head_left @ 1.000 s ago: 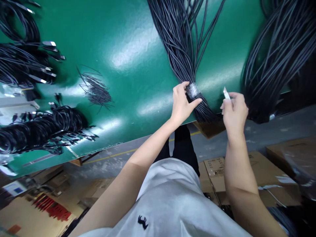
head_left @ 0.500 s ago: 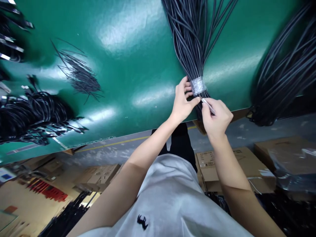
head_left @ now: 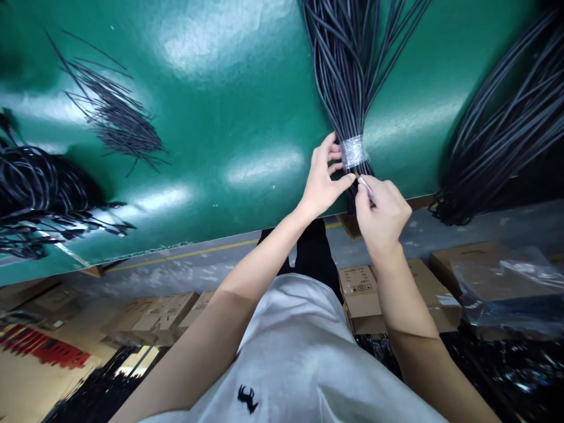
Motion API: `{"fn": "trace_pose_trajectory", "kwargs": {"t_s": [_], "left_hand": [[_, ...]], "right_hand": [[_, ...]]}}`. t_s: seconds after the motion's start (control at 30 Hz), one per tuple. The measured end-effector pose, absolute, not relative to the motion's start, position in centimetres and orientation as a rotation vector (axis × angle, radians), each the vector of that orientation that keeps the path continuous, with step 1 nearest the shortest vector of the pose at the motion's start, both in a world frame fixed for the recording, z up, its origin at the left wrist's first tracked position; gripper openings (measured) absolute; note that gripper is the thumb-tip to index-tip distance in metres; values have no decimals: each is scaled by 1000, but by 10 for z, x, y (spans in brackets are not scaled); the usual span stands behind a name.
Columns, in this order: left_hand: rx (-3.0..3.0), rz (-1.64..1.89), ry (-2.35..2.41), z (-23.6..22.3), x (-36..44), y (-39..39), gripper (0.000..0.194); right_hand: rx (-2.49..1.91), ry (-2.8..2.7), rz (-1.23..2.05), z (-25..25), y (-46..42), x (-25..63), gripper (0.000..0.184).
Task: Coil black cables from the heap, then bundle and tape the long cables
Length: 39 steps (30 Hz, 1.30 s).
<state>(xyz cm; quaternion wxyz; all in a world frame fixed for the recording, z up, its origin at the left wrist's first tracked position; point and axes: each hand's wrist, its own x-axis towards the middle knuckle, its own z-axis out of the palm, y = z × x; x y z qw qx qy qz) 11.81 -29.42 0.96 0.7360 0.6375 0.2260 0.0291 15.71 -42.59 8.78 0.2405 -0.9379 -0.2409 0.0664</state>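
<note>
A bundle of black cables [head_left: 341, 76] lies on the green table, bound near its lower end by a band of clear plastic wrap [head_left: 353, 153]. My left hand [head_left: 325, 176] grips the bundle from the left, its fingers curled at the edge of the wrap and its thumb across the cables just below. Pinched in my right hand [head_left: 382, 211] is a small, slim, pale blade-like tool [head_left: 365, 189]. Its tip meets the cables just under the wrap, close to my left thumb. The cable ends below are partly covered by my hands.
Thin black ties or wires [head_left: 118, 120] lie loose on the green table [head_left: 220, 129]. Coiled cables [head_left: 44, 182] sit at the left, and another large cable bundle [head_left: 506, 123] at the right overhangs the edge. Cardboard boxes [head_left: 423, 294] stand on the floor below.
My right hand has moved left with the pale tool, from beside the bundle to just below the wrap. My left hand keeps its hold. The view has shifted to the right.
</note>
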Motion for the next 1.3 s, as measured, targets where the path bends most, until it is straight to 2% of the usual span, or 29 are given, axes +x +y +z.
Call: {"fn": "trace_pose_trajectory", "kwargs": {"t_s": [0.67,1.3], "left_hand": [[1424,34,488,17,120,-293,79],[1342,1,498,10,124,-293,82]], "right_hand": [[-2687,-662,-3,63,-414,147,39],[-2666,-617,-162,42,-403,148,43]]}}
